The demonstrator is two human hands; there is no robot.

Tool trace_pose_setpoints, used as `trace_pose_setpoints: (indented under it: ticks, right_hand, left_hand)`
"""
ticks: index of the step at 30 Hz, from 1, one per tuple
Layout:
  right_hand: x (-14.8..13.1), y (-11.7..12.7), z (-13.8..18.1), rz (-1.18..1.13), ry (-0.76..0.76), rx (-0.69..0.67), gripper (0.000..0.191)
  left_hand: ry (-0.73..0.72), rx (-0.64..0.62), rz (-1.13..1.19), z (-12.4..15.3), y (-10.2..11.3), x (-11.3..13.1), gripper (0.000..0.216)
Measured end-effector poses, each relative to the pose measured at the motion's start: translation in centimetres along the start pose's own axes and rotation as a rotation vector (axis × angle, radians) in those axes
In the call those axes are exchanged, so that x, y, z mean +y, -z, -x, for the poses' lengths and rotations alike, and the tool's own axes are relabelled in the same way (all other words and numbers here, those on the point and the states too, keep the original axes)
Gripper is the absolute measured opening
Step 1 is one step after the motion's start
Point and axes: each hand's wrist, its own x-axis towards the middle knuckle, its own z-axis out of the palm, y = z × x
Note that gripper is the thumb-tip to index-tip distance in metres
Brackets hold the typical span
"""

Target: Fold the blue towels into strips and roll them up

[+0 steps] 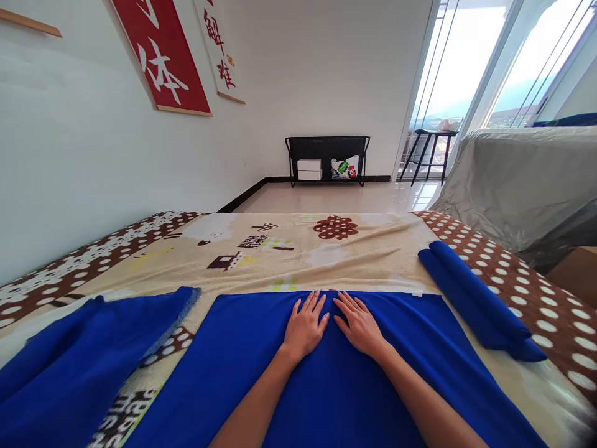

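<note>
A blue towel point(242, 354) lies spread flat in front of me on a patterned blanket point(298, 249). My left hand point(305, 326) and my right hand point(359, 323) rest side by side, palms down, on the towel near its far edge. Both hands have their fingers stretched out flat and hold nothing. A rolled blue towel point(476, 298) lies to the right, apart from my hands. Another blue cloth point(79, 361) lies loosely at the left.
The blanket has a brown border with white dots point(527, 292). A grey covered piece of furniture point(517, 180) stands at the right. A black rack point(326, 158) and a dark stool point(431, 149) stand by the far wall and window.
</note>
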Motion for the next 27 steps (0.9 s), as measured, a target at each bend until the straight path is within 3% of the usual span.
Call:
trace_pose_setpoints:
  ticks: [4,9,12,18,27]
  right_hand:
    - [3.9,1.3,1.3,0.029,-0.031,0.014,0.057]
    - [14.7,5.7,7.0,0.093,-0.204,0.081,0.063]
    - [19.6,7.1,9.4,0.125,-0.292,0.116,0.067]
    - [21.8,6.1,9.5,0.16,-0.347,0.142,0.065]
    - [22.0,6.1,9.4,0.162,-0.356,0.136,0.064]
  left_hand:
    - [0.114,-0.001,-0.019,0.5,0.7,-3.8,0.053]
    - [0.418,0.017,-0.073,3.7,2.6,-13.9,0.058]
    - [0.597,0.023,-0.094,4.8,2.9,-18.1,0.069]
    - [0.824,0.072,-0.15,4.2,1.6,-19.7,0.091]
    - [0.833,0.076,-0.148,4.2,1.2,-20.4,0.093]
